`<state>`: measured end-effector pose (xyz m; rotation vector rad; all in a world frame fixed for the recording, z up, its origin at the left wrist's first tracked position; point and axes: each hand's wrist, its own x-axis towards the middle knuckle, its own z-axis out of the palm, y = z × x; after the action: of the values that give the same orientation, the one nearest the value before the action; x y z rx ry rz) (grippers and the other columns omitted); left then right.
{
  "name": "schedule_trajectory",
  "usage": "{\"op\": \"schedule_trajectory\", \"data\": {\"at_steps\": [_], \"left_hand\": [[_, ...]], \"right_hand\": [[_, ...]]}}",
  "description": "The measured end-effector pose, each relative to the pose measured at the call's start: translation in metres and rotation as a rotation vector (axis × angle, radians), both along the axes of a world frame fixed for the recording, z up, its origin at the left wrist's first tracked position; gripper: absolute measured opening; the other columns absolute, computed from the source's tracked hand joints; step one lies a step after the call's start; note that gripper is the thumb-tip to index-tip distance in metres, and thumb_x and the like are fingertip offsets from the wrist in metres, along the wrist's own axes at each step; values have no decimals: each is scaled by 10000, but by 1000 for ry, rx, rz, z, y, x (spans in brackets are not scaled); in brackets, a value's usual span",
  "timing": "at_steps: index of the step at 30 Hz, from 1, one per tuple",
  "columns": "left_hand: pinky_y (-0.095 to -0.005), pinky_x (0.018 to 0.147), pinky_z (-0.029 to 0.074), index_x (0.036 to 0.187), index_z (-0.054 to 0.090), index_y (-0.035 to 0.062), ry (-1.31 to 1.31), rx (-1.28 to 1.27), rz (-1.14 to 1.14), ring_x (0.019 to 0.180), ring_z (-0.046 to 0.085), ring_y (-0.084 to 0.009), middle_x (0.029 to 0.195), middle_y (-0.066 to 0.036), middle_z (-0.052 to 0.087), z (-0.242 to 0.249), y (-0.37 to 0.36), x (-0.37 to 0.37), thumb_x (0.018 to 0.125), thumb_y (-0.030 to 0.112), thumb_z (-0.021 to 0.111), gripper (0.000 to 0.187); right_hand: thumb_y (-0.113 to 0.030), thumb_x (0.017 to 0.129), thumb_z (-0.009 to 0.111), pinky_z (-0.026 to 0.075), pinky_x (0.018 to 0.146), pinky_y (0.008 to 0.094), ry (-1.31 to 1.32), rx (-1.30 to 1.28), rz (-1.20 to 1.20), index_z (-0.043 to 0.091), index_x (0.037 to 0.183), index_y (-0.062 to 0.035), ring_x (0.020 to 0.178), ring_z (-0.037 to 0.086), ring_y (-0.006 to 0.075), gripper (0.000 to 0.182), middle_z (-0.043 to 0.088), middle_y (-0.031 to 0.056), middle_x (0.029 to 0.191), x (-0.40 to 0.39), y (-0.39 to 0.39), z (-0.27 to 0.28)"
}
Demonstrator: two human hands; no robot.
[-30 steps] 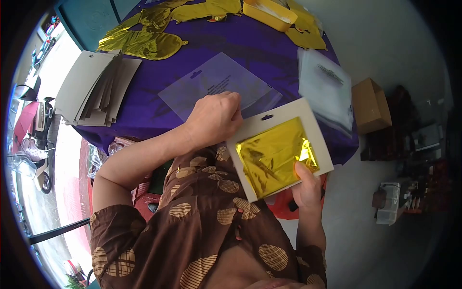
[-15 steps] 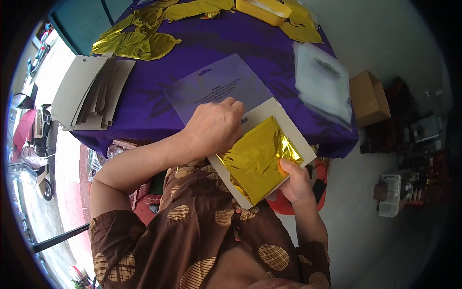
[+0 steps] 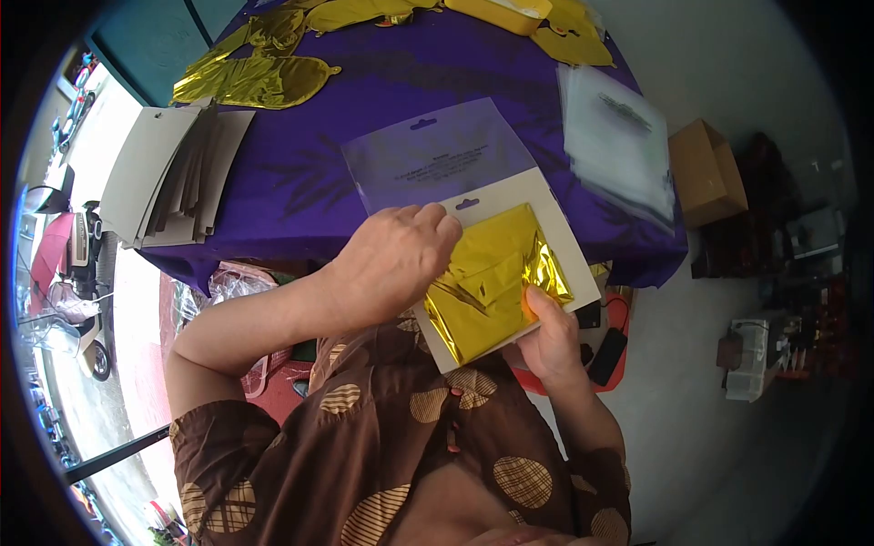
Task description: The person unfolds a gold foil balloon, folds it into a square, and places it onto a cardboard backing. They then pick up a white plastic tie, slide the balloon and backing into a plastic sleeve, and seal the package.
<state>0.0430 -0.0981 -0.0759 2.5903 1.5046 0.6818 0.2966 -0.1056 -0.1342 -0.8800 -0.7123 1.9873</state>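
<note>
My right hand (image 3: 551, 337) grips the lower right edge of a pale card (image 3: 578, 264), its thumb on the folded gold foil piece (image 3: 492, 273) lying on the card. A clear plastic bag (image 3: 437, 155) with a hang hole and printed text extends past the card's top end. The card appears partly inside it. My left hand (image 3: 396, 259) is closed at the left edge of the bag and card; its fingertips are curled out of sight.
A purple-covered table (image 3: 300, 164) lies ahead. On it are a stack of cards (image 3: 150, 173), gold foil balloons (image 3: 264, 82), a yellow tray (image 3: 501, 14) and a pile of clear bags (image 3: 619, 136). A cardboard box (image 3: 706, 173) stands at the right.
The card and bag have turned more upright and shifted slightly up and right. The card's hang hole now shows clear of my left hand, which has moved slightly down and left along the edge.
</note>
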Motion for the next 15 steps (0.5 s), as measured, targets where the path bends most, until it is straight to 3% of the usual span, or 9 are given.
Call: {"op": "schedule_trajectory", "data": {"at_steps": [3,7,8,11,12,15], "left_hand": [[-429,650,512,862,526,11,13,38,-37,766,619,-331,806,-125,555,7,-3,-2,806,100,697,201],[-422,675,521,937,593,16,-178,12,29,790,607,-333,822,-122,557,11,-11,-13,777,46,698,194],[-411,674,511,909,570,-7,-256,49,76,764,610,-309,877,-157,565,10,-13,-18,790,75,683,183],[-384,635,511,1007,601,-24,-562,63,512,731,638,-293,891,-176,620,8,-20,-27,852,111,694,226],[-338,586,513,1104,591,-48,-657,74,539,693,672,-243,882,-183,674,0,-20,-36,942,202,668,307],[-320,640,562,1162,576,-63,-1110,-424,617,707,686,-202,893,-150,695,15,-40,-42,1017,251,563,347]], "right_hand": [[-171,1019,457,397,1103,448,57,-29,-20,372,1468,-10,1310,504,264,484,510,151,1415,-12,-3,-3],[-234,1031,444,385,1105,451,56,57,-58,371,1475,-18,1322,489,268,499,490,131,1449,-22,-9,-13],[-248,1032,440,387,1102,451,61,56,-48,373,1476,-20,1321,490,268,503,492,129,1449,-23,-9,-15],[-284,1036,429,391,1096,453,77,48,-12,377,1476,-22,1319,492,269,515,497,124,1446,-24,-7,-17],[-292,1036,427,392,1095,453,77,43,-6,378,1475,-21,1319,493,269,518,500,124,1443,-25,-7,-15],[-301,1039,418,393,1092,458,92,61,7,371,1479,-21,1326,484,267,524,486,121,1455,-30,-7,-12]]}}
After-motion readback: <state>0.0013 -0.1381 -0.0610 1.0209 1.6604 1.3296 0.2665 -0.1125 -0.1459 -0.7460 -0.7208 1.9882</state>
